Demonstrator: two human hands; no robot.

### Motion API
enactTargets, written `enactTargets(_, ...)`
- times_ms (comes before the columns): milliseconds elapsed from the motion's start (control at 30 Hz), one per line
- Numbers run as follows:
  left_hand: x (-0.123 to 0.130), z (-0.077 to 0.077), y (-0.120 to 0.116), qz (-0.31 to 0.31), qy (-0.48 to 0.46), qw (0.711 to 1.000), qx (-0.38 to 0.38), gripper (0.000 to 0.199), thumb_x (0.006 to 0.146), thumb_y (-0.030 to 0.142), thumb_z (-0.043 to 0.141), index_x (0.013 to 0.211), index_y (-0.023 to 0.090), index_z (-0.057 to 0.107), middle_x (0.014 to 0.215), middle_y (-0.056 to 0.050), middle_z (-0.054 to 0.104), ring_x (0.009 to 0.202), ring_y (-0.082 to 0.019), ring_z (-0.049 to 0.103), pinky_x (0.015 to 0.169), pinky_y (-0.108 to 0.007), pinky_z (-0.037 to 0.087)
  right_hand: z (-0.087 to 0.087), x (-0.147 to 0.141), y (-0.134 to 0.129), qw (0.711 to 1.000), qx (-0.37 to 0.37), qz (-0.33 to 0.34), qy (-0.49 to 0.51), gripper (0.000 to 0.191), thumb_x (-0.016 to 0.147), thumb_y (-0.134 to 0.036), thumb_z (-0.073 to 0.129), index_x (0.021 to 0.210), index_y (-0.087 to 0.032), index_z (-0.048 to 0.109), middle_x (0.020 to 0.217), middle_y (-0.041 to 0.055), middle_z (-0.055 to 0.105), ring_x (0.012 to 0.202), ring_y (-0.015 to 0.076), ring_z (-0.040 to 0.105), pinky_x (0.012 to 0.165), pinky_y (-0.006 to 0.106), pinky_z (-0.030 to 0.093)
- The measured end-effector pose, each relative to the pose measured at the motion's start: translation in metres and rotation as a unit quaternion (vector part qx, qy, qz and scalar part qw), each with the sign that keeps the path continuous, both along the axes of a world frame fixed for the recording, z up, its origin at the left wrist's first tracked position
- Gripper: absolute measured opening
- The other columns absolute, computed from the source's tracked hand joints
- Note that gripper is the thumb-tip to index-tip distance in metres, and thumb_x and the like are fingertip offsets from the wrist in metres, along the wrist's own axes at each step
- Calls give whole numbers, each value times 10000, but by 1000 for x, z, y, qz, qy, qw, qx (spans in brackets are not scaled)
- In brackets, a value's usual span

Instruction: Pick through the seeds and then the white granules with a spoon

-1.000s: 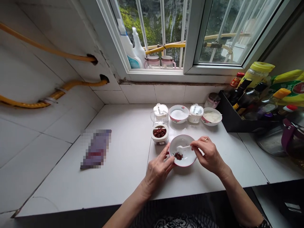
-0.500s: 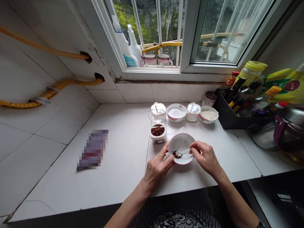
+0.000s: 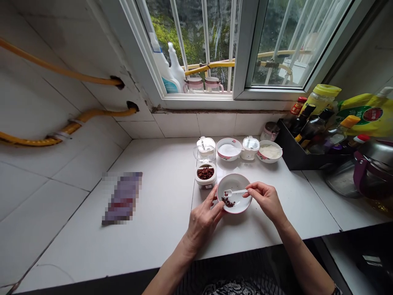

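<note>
A white bowl with a pink rim (image 3: 241, 205) stands near the counter's front edge. My left hand (image 3: 202, 221) grips its left side, thumb over the rim. Between the fingertips of my right hand (image 3: 265, 200) is the handle of a small white spoon (image 3: 238, 191), whose head is over the inside of the bowl. Dark reddish-brown peppercorn-like grains (image 3: 227, 202) lie in a small heap at the bowl's lower left, with a few specks scattered above. Just behind the bowl, an open jar (image 3: 205, 184) holds more of these grains.
Behind are a lidded white jar (image 3: 206, 146), a bowl of white powder (image 3: 229, 159), another lidded jar (image 3: 250, 147) and a bowl of pale contents (image 3: 269, 159). A black box of bottles (image 3: 303, 159) and a metal pot (image 3: 374, 168) stand right. A blurred purple packet (image 3: 124, 198) lies left.
The spoon has lifted from the grains and shifted up and left inside the bowl, its handle now more level. My left hand keeps its hold on the bowl. The view has tilted slightly.
</note>
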State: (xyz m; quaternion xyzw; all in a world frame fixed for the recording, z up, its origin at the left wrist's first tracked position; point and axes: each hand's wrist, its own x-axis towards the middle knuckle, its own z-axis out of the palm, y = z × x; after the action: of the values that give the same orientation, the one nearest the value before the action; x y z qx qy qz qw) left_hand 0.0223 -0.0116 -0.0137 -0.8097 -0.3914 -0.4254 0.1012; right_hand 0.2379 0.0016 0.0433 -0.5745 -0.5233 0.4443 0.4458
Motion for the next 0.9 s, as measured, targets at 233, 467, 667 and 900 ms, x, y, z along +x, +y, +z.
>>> enactTargets(233, -2, -4, 0, -1, -10, 999, -47, 128, 960, 250, 562, 927, 185, 667, 1369, -196, 588, 824, -176, 736, 662, -243, 589, 10, 2, 10, 1000, 19, 1, 21, 273, 752, -435, 674, 797, -166, 685, 653, 73, 750, 433, 111, 435, 449, 267, 342)
enactTargets(467, -2, -4, 1, 1, -11, 998, -55, 164, 976, 273, 535, 928, 176, 657, 1353, -206, 596, 811, -167, 731, 639, -229, 579, 31, -28, 41, 990, 143, 12, 9, 199, 819, -377, 634, 852, -182, 657, 706, 57, 749, 537, 155, 614, 545, 278, 472)
enactTargets(667, 2, -3, 3, 8, -17, 999, -44, 231, 987, 324, 517, 883, 176, 661, 1333, -205, 611, 794, -158, 729, 634, -215, 567, 33, -55, 55, 923, 335, 42, -183, 129, 923, -221, 530, 906, -202, 657, 812, 64, 755, 735, 205, 710, 672, 305, 509)
enactTargets(900, 3, -3, 4, 12, -17, 999, -32, 204, 979, 315, 532, 892, 179, 657, 1301, -206, 631, 802, -171, 727, 623, -228, 566, 30, -56, 54, 785, 495, 81, -365, 262, 939, -65, 420, 956, -180, 654, 777, 52, 736, 646, 179, 606, 699, 334, 425)
